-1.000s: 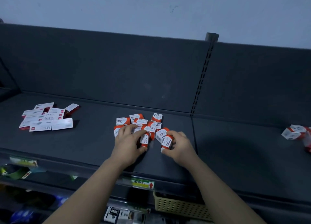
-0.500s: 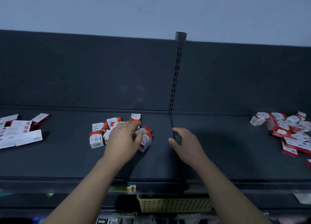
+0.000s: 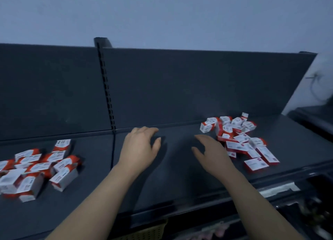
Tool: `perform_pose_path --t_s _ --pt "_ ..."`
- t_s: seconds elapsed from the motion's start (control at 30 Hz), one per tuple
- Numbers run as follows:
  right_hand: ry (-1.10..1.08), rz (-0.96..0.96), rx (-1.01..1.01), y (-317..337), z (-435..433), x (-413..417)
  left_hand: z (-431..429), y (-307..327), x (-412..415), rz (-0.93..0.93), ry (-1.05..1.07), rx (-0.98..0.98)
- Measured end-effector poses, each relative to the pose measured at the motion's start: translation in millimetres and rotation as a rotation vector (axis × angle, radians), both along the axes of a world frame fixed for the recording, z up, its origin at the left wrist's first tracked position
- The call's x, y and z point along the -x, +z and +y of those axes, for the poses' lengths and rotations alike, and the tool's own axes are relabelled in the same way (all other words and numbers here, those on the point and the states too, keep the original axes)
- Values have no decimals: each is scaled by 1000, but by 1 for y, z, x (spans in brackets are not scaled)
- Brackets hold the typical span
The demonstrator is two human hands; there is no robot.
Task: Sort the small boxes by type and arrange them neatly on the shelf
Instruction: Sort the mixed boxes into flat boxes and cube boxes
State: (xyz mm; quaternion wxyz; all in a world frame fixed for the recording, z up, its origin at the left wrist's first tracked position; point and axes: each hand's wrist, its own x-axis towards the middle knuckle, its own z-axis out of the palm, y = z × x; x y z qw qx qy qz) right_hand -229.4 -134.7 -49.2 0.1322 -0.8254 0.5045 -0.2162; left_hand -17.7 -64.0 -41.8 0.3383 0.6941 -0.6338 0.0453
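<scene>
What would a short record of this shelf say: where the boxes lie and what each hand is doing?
surface: dark shelf, slotted post behind
boxes left: left pile, red-and-white, jumbled
boxes right: right pile, cube-like and flat boxes mixed
left hand: empty, fingers relaxed, over bare shelf
right hand: empty, fingers spread, next to right pile
progress: both piles untidy

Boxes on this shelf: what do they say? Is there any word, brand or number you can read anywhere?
Nothing can be read.
Left boxes: dark print on white faces, too blurred.
Right boxes: print and small red marks, too small and blurred.
Shelf-edge tag: pale, blurred, no legible text.
</scene>
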Motion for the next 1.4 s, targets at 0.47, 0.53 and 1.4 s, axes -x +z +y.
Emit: perform_pose_path --t_s 0.47,0.53,1.4 --pt "-231 -47 -98 -4 -100 120 -145 -18 109 99 -108 -223" --pt "-251 -39 -111 -7 -113 122 -162 -19 113 109 -119 -247" --pt "-251 -150 -151 5 -163 92 -210 -40 90 304 -245 -197"
